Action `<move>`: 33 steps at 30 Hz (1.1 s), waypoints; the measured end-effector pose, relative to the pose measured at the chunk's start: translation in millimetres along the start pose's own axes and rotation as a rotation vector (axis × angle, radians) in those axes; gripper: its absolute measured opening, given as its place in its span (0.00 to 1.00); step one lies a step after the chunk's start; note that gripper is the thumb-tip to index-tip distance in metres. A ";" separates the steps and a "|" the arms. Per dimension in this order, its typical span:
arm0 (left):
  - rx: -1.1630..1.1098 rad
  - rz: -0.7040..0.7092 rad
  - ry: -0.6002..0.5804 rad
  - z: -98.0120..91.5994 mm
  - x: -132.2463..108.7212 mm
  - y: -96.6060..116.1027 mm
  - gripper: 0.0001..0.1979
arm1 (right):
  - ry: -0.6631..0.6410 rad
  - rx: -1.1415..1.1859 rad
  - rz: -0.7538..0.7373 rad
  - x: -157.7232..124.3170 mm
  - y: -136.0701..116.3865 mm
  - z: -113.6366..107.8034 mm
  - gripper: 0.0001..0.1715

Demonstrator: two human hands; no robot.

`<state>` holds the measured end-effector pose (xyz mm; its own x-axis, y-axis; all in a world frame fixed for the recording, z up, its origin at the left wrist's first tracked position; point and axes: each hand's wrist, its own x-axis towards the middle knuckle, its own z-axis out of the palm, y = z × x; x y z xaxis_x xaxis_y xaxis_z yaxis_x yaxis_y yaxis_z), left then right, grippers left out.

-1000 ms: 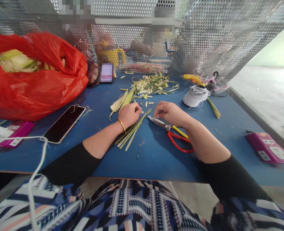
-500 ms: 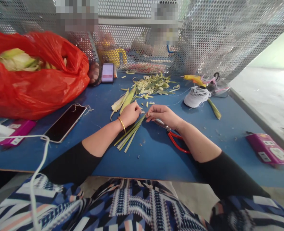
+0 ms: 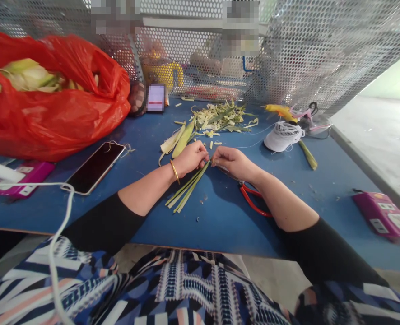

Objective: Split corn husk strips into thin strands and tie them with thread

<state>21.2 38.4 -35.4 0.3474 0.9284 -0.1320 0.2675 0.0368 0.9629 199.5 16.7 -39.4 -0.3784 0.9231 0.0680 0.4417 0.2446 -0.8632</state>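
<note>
Several narrow green husk strips [image 3: 189, 187] fan out toward me on the blue table, their far ends gathered between my hands. My left hand [image 3: 192, 158], with a gold bangle at the wrist, is closed on the strips near their gathered tips. Close beside it, my right hand [image 3: 230, 161] is pinched at the tip of the bundle; what its fingers hold is too small to make out. Red-handled scissors [image 3: 254, 201] lie partly under my right hand and forearm. Just beyond my left hand are whole husk pieces [image 3: 183, 139].
Husk scraps [image 3: 220, 116] lie at the back, left of a white thread spool [image 3: 283, 136]. A red bag [image 3: 95, 117] of husks and a phone [image 3: 96, 168] stand at left. Purple boxes [image 3: 384, 214] sit at both sides. Perforated metal panels [image 3: 200, 67] close off the back.
The whole view has shifted slightly. My hands have come a little closer together at the gathered ends, and the strips lie slightly closer to one another.
</note>
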 end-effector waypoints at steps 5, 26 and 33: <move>0.261 0.161 0.005 -3.9 2.2 -2.9 0.14 | -0.038 -0.135 -0.084 -4.0 -7.3 -2.2 0.03; -0.092 -0.090 -0.041 -0.1 -4.2 4.2 0.11 | 0.079 0.278 0.200 -1.9 -14.6 -2.6 0.06; -0.081 -0.071 -0.111 -0.9 -2.6 2.9 0.11 | 0.217 0.384 0.322 -1.5 -18.9 6.0 0.08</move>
<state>20.3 36.4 -32.1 0.4289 0.8758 -0.2213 0.2233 0.1346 0.9654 186.9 8.9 -26.2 -0.0789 0.9834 -0.1636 0.1632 -0.1491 -0.9753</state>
